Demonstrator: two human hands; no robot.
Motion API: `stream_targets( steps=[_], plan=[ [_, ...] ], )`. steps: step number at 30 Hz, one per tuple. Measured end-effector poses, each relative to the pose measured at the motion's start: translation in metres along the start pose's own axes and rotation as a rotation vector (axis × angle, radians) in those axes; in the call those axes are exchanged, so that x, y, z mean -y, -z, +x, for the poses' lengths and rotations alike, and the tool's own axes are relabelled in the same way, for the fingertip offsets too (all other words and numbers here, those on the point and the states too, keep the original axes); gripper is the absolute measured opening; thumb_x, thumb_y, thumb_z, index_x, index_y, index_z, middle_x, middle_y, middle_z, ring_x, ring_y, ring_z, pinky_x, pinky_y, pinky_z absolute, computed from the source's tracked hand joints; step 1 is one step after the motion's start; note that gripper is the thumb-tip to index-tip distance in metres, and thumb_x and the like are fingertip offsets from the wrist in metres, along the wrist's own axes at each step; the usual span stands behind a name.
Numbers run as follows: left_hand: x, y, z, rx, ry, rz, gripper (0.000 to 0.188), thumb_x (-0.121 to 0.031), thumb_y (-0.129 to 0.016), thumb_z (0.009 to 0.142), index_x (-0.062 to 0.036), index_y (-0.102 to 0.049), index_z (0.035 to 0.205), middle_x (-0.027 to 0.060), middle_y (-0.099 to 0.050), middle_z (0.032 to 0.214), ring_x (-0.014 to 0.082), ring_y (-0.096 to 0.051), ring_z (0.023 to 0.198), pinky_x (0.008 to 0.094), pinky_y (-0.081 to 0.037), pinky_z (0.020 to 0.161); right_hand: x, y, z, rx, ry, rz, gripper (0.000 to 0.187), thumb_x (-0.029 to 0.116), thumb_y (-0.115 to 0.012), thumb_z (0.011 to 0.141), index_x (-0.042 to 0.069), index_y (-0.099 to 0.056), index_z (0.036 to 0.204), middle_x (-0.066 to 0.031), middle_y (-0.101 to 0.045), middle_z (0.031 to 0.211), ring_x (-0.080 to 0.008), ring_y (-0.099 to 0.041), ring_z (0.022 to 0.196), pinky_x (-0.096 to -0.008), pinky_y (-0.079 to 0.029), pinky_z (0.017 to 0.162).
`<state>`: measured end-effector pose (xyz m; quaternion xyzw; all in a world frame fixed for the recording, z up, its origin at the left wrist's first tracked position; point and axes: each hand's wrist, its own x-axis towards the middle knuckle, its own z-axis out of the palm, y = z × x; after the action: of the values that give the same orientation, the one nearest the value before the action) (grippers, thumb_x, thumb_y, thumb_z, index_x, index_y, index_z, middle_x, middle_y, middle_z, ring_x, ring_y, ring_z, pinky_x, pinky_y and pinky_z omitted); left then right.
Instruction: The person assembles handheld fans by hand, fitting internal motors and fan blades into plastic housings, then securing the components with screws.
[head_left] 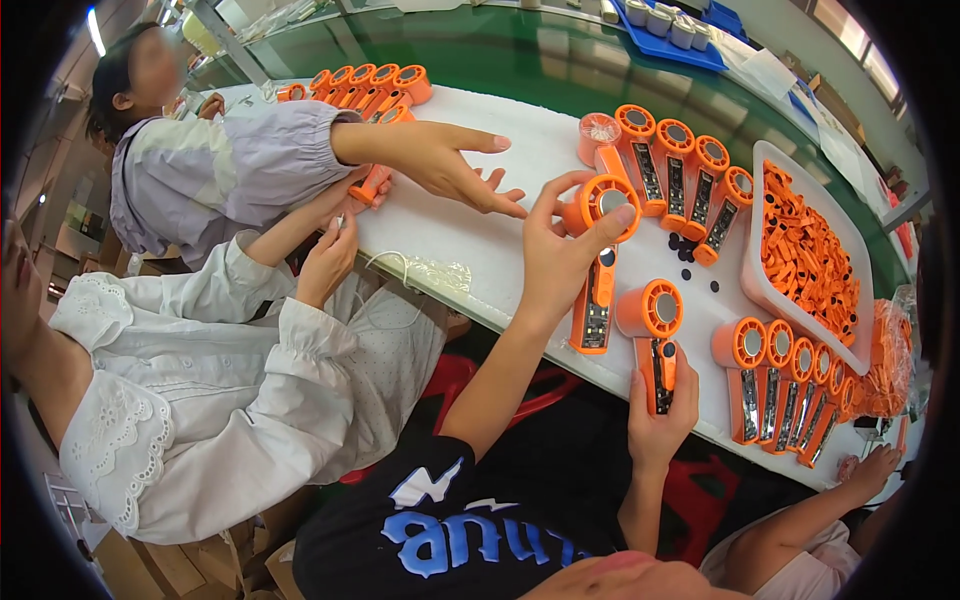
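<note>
While I have the left hand (550,252) curled round the head of one orange fan (600,282), its long axis runs from far to near, handle toward me, over the white table (490,265). My right hand (662,425) wraps the handle of a second fan (651,346), nearer and to the right, head pointing far. A co-worker's outstretched hand (435,165) lies leftward, nearer my left hand.

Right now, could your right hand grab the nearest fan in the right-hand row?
Probably yes: that row's nearest fan is close by, and nothing shows between. But the right hand holds another fan, which would likely need putting down first.
</note>
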<state>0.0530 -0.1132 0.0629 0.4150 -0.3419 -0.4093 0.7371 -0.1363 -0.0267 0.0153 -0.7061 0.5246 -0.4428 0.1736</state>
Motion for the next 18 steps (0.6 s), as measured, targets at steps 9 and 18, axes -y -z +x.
stream_targets(
  steps=[9, 18],
  plan=[
    [0.015, 0.001, 0.002, 0.018, 0.275, -0.209, 0.045, -0.037, -0.058, 0.093, -0.0017, -0.053, 0.121, 0.0035, -0.059, 0.089, 0.0111, -0.063, 0.080, 0.0234, -0.050, 0.060, 0.003, -0.002, 0.002, 0.000, -0.008, 0.007, 0.049, 0.003, -0.072, 0.078, -0.006, -0.054, 0.123, -0.0181, -0.059, 0.101, -0.0309, -0.061, 0.089, -0.0369, -0.049, 0.079],
    [0.041, 0.018, 0.003, 0.235, 0.520, -1.063, 0.049, -0.044, -0.032, 0.094, -0.0021, -0.053, 0.109, 0.0123, -0.055, 0.093, 0.0219, -0.045, 0.075, 0.0341, -0.040, 0.066, 0.002, -0.002, 0.000, -0.003, 0.004, 0.001, 0.048, 0.004, -0.071, 0.079, -0.006, -0.054, 0.123, -0.0170, -0.059, 0.100, -0.0304, -0.060, 0.086, -0.0368, -0.048, 0.078]
  ],
)
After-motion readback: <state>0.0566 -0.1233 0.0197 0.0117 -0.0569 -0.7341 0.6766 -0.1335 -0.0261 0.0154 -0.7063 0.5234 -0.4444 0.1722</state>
